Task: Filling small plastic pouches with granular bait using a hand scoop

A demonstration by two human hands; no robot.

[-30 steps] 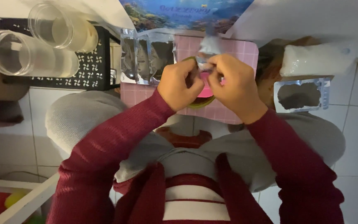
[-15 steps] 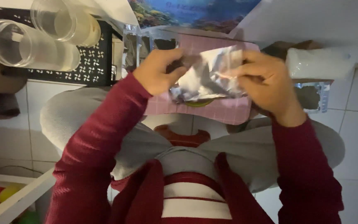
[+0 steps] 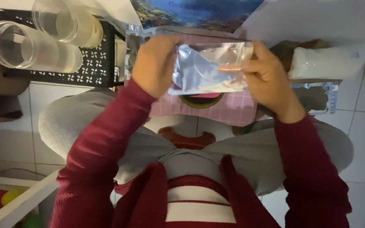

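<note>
Both of my hands hold a small silvery foil pouch (image 3: 210, 69) stretched flat between them, above my lap. My left hand (image 3: 155, 63) grips its left edge and my right hand (image 3: 267, 78) pinches its right edge, with the fingers lying across its front. Just under the pouch sits a small green bowl with something pink in it (image 3: 201, 98), mostly hidden, resting on a pink checked mat (image 3: 233, 110). My sleeves are dark red.
Two clear plastic jars (image 3: 30, 44) lie on a black perforated crate (image 3: 89, 69) at the upper left. A white filled bag (image 3: 324, 63) and a clear packet (image 3: 315, 98) lie at the right. The floor is white tile. A white shelf edge (image 3: 17, 202) is at the lower left.
My hands were close together over the bowl a second ago. They have since moved apart and pulled the crumpled foil pouch out flat between them.
</note>
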